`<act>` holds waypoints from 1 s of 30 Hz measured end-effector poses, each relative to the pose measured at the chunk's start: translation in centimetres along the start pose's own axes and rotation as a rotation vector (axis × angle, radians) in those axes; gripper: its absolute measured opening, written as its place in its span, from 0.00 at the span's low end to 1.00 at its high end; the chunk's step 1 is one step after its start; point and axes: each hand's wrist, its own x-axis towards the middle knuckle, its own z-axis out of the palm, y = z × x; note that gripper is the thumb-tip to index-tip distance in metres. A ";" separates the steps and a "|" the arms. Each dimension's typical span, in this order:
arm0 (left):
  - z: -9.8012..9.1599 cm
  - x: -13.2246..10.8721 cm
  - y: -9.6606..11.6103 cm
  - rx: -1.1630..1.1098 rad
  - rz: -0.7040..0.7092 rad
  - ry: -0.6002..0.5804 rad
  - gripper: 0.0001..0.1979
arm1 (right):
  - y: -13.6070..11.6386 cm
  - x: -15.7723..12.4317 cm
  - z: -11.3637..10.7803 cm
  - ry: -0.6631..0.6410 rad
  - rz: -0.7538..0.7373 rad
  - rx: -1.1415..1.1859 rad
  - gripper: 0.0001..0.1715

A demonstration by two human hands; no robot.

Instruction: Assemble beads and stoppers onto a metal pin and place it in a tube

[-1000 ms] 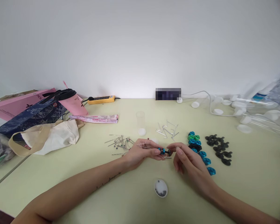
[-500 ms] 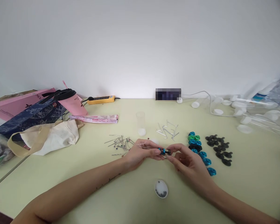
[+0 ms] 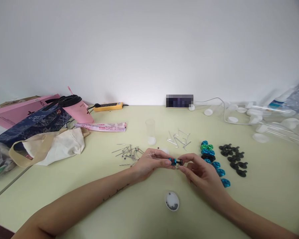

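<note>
My left hand [image 3: 149, 164] is closed around a small blue metal part [image 3: 172, 161] with a short dark shaft on its right side. A thin metal wire [image 3: 153, 156] sticks out to the left from the same fingers. At the shaft's other end, thumb and fingertips of my right hand [image 3: 203, 171] pinch a small dark round end piece [image 3: 180, 162]. Both hands meet over the table, fingers partly hiding the parts. Below them sits a shallow white dish [image 3: 173, 198] holding small dark metal bits.
Blue and green knob-like pieces [image 3: 221, 172] and black ones with stems [image 3: 243, 165] lie right. Behind the hands are hex keys [image 3: 179, 138], thin rods [image 3: 129, 152] and a clear tube [image 3: 150, 129]. Bags [image 3: 64, 146], a pink cup [image 3: 77, 111] and clear tubes [image 3: 274, 111] flank the table.
</note>
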 end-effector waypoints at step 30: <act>0.2 0.1 0.2 0.054 0.035 -0.044 0.14 | 0.0 -0.1 0.0 0.010 -0.041 -0.015 0.13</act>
